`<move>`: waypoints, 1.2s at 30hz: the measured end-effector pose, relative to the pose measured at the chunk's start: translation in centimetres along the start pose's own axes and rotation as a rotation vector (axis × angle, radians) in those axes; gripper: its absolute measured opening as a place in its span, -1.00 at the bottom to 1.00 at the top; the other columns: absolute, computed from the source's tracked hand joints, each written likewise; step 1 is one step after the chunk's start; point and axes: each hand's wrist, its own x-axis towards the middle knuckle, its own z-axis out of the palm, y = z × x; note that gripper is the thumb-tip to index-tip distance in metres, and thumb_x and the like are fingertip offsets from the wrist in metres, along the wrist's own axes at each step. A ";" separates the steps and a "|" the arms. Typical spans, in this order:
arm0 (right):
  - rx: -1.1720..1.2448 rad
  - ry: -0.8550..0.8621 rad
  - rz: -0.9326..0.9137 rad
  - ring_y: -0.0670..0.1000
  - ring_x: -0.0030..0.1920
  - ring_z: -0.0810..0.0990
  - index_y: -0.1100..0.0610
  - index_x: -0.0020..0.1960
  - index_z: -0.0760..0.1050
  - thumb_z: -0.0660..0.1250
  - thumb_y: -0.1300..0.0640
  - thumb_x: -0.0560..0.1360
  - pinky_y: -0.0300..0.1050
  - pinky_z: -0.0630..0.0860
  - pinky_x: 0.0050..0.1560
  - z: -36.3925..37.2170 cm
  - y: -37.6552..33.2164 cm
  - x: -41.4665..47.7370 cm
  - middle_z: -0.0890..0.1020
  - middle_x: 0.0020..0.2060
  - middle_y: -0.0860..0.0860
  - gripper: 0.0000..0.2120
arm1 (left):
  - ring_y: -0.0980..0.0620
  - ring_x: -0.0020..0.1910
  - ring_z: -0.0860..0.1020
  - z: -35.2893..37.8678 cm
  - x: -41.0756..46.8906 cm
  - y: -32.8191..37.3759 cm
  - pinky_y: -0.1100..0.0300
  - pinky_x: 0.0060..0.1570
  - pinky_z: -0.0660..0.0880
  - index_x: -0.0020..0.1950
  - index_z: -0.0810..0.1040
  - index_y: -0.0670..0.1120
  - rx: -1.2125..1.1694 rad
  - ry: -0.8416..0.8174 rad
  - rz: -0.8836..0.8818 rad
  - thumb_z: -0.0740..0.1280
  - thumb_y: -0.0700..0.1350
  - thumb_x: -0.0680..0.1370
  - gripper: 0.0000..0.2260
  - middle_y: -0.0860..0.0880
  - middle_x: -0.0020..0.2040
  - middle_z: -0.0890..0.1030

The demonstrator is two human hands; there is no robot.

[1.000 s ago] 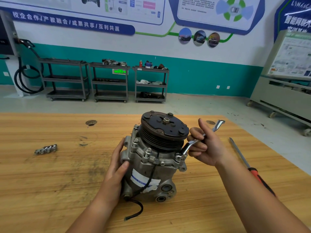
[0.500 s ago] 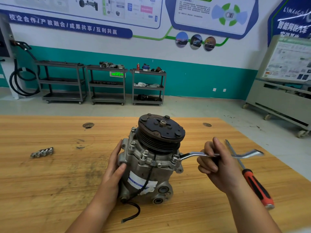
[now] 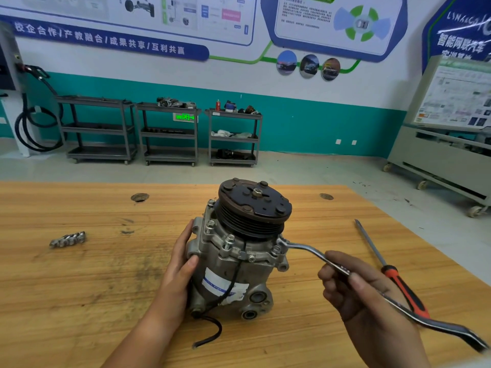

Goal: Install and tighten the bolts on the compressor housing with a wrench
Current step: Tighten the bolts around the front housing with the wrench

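Blur smears the far end of the wrench (image 3: 308,249) toward the bench's (image 3: 79,301) right edge, so I cannot tell its shape there. Its ring end sits on the right flange of the compressor (image 3: 239,264); the bolt under it I cannot make out. The compressor stands pulley-up around the middle of the bench. My left hand (image 3: 182,266) lies against its left side, fingers straight, thumb pressing the front, palm hidden. My right hand (image 3: 366,296) is curled round the wrench's shaft, thumb on top, forearm cut off at the bottom. The screwdriver (image 3: 398,282) lies just beyond that hand, its handle partly covered by the wrench.
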 end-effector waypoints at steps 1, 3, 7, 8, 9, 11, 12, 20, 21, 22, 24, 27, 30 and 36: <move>0.019 0.012 -0.012 -0.06 -0.44 0.54 0.14 -0.20 0.70 0.41 0.15 0.19 -0.29 0.51 -0.41 -0.2 -0.1 0.1 0.61 -0.39 0.15 -0.79 | -0.02 0.40 0.40 -0.1 0.0 -0.1 -0.10 0.36 0.33 0.38 0.36 0.23 0.006 -0.004 0.002 0.37 0.11 0.30 -0.37 0.00 0.45 0.39; 0.059 0.054 -0.027 -0.07 -0.51 0.46 0.15 -0.27 0.69 0.53 -0.07 0.16 -0.34 0.44 -0.43 -0.4 -0.5 0.7 0.56 -0.48 0.11 -0.69 | 0.02 0.38 0.42 -0.1 0.1 -0.2 -0.03 0.31 0.37 0.37 0.37 0.25 0.007 -0.004 0.007 0.36 0.11 0.31 -0.39 0.02 0.45 0.40; 0.128 0.093 0.005 -0.05 -0.56 0.12 0.14 -0.48 0.57 0.57 -0.31 -0.03 -0.38 0.27 -0.50 -0.3 -1.0 2.6 0.32 -0.67 0.00 -0.47 | 0.05 0.35 0.46 -0.2 0.2 -0.4 0.03 0.25 0.41 0.34 0.40 0.26 -0.011 0.001 0.012 0.37 0.07 0.32 -0.43 0.04 0.43 0.43; 0.159 0.092 0.021 -0.06 -0.56 0.10 0.14 -0.49 0.54 0.59 -0.29 -0.04 -0.38 0.26 -0.53 -0.2 -1.0 3.1 0.29 -0.67 -0.03 -0.48 | 0.02 0.36 0.44 -0.2 0.2 -0.4 -0.02 0.29 0.38 0.35 0.40 0.26 -0.024 -0.005 0.010 0.38 0.10 0.30 -0.40 0.03 0.43 0.42; 0.185 0.092 0.035 -0.10 -0.58 0.11 0.14 -0.50 0.52 0.60 -0.27 -0.05 -0.37 0.25 -0.54 -0.2 -1.0 3.7 0.28 -0.67 -0.04 -0.49 | -0.02 0.37 0.43 -0.2 0.2 -0.3 -0.07 0.32 0.36 0.35 0.40 0.25 -0.036 -0.010 0.006 0.38 0.12 0.28 -0.38 0.01 0.43 0.42; 0.195 0.090 0.059 -0.15 -0.62 0.18 0.14 -0.51 0.50 0.61 -0.24 -0.03 -0.35 0.25 -0.56 -0.2 -0.8 4.6 0.28 -0.67 -0.06 -0.50 | -0.04 0.38 0.42 -0.2 0.2 -0.3 -0.12 0.35 0.33 0.36 0.40 0.25 -0.044 -0.011 0.003 0.39 0.14 0.26 -0.36 0.00 0.44 0.41; 0.188 0.089 0.065 -0.15 -0.63 0.20 0.13 -0.51 0.49 0.60 -0.22 0.01 -0.34 0.24 -0.56 -0.1 -0.7 4.9 0.28 -0.66 -0.06 -0.53 | -0.04 0.38 0.42 -0.2 0.2 -0.3 -0.12 0.35 0.33 0.36 0.39 0.26 -0.040 -0.012 0.002 0.41 0.15 0.25 -0.34 0.00 0.44 0.41; 0.160 0.020 0.167 -0.13 -0.60 0.20 0.15 -0.44 0.55 0.16 -0.05 0.45 -0.30 0.22 -0.57 -0.6 0.3 6.4 0.27 -0.65 -0.05 -0.59 | 0.04 0.35 0.46 -0.2 0.2 -0.5 0.04 0.27 0.42 0.39 0.36 0.21 -0.022 -0.019 0.027 0.37 0.07 0.33 -0.39 0.05 0.41 0.45; 0.167 -0.001 0.185 -0.13 -0.60 0.21 0.16 -0.44 0.55 0.16 -0.07 0.45 -0.30 0.23 -0.57 -0.7 0.3 6.7 0.27 -0.65 -0.05 -0.57 | 0.04 0.35 0.46 -0.2 0.2 -0.6 0.02 0.28 0.41 0.38 0.37 0.22 -0.025 -0.023 0.024 0.37 0.11 0.31 -0.38 0.05 0.41 0.45; 0.172 -0.022 0.203 -0.12 -0.61 0.22 0.18 -0.44 0.55 0.15 -0.07 0.46 -0.29 0.23 -0.58 -0.7 0.3 7.0 0.27 -0.67 -0.04 -0.55 | 0.03 0.35 0.46 -0.2 0.2 -0.6 -0.01 0.28 0.39 0.38 0.38 0.23 -0.029 -0.023 0.019 0.37 0.13 0.30 -0.37 0.05 0.41 0.44; 0.178 -0.066 0.242 -0.11 -0.62 0.22 0.19 -0.46 0.55 0.13 -0.06 0.46 -0.31 0.22 -0.57 -0.8 0.3 8.2 0.27 -0.68 -0.03 -0.53 | 0.01 0.36 0.44 -0.4 0.3 -0.7 -0.03 0.29 0.37 0.37 0.39 0.24 -0.042 -0.022 0.018 0.38 0.13 0.29 -0.37 0.04 0.42 0.43; 0.153 -0.166 0.345 -0.11 -0.63 0.23 0.18 -0.47 0.53 0.14 -0.01 0.46 -0.31 0.21 -0.56 -0.7 0.3 10.4 0.27 -0.68 -0.03 -0.56 | 0.02 0.37 0.43 -0.4 0.4 -0.9 0.02 0.27 0.38 0.34 0.42 0.28 -0.035 -0.024 0.022 0.44 0.12 0.30 -0.40 0.05 0.43 0.43; 0.122 -0.315 0.461 -0.13 -0.63 0.26 0.16 -0.47 0.53 0.12 0.01 0.49 -0.32 0.25 -0.59 -0.3 0.2 12.5 0.31 -0.67 -0.05 -0.55 | 0.03 0.37 0.43 -0.5 0.4 -0.9 0.04 0.24 0.38 0.34 0.42 0.28 -0.030 -0.020 0.022 0.38 0.11 0.31 -0.42 0.06 0.43 0.42; 0.132 -0.484 0.663 -0.16 -0.66 0.27 0.12 -0.47 0.49 0.43 -0.06 0.35 -0.36 0.25 -0.64 0.2 1.5 14.1 0.31 -0.68 -0.08 -0.66 | 0.04 0.34 0.46 -0.3 0.4 -0.6 0.22 0.10 0.53 0.38 0.38 0.26 -0.016 -0.040 0.002 0.54 0.30 0.16 -0.20 0.06 0.42 0.43</move>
